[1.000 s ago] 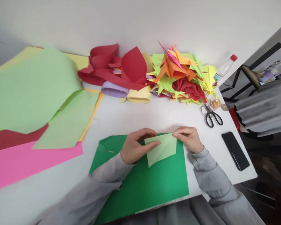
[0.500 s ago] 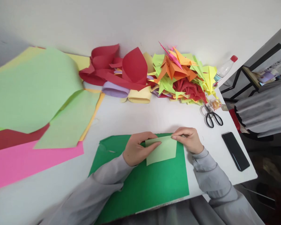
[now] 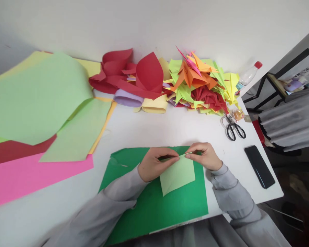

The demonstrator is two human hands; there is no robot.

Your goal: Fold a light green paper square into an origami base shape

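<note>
A small pale green sheet of paper (image 3: 178, 175) is held by its far edge between both hands, over a dark green board (image 3: 154, 212). My left hand (image 3: 157, 164) pinches that edge between thumb and fingers, left of its middle. Close by on the right, my right hand (image 3: 205, 156) pinches the same edge with thumb and forefinger. The two sets of fingertips are only a small gap apart. Whether the paper's near part touches the board I cannot tell.
Large pale green sheets (image 3: 41, 99) lie at left over a pink sheet (image 3: 54, 171). Curled red paper (image 3: 149, 73) and a heap of folded paper shapes (image 3: 195, 82) line the wall. Scissors (image 3: 235, 132), a phone (image 3: 259, 166) and a bottle (image 3: 249, 75) are at right.
My hands have come closer together along the paper's far edge, the left hand moving right and the right hand slightly left. The paper's near corner now reaches further towards me.
</note>
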